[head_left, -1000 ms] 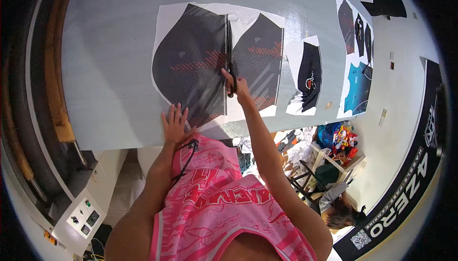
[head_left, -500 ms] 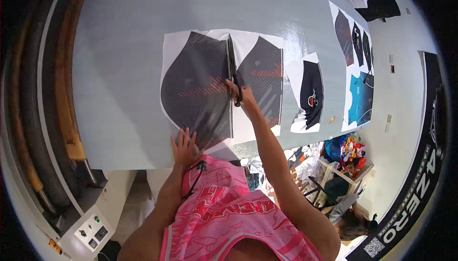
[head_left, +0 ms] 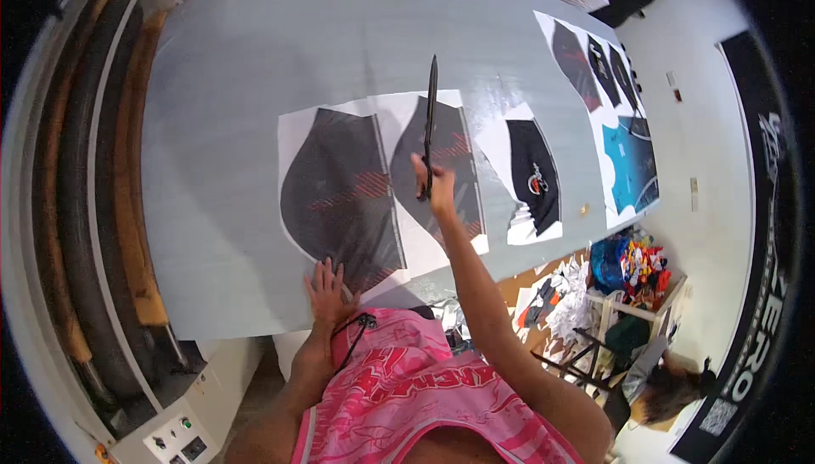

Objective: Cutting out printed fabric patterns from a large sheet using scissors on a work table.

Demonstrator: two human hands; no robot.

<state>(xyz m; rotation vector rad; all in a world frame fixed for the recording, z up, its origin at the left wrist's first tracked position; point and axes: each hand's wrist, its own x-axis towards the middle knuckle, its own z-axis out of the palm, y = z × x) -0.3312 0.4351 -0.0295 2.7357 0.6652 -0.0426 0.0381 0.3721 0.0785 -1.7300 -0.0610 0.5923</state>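
A white fabric sheet [head_left: 293, 129] lies on the table, printed with two dark panels, a left one [head_left: 340, 184] and a right one [head_left: 450, 158], both with red slanted stripes. My right hand [head_left: 437, 191] is closed round the handles of black scissors [head_left: 430, 107]. Their long blades look together and point to the far side, over the right panel. Whether they touch the fabric I cannot tell. Flat at the near left edge of the sheet rests my left hand [head_left: 327, 294], its fingers spread.
The grey table [head_left: 221, 65] carries a smaller black-and-white piece [head_left: 533, 175] and, farther right, more dark pieces and a blue one [head_left: 628, 163]. Rollers [head_left: 76, 167] line the left. A wooden-framed bin [head_left: 637, 303] of scraps and another person [head_left: 671, 388] are at the lower right.
The scissors have come away from the strip between the two dark panels and now show over the right panel. My left hand keeps its place at the sheet's edge. The whole view has shifted.
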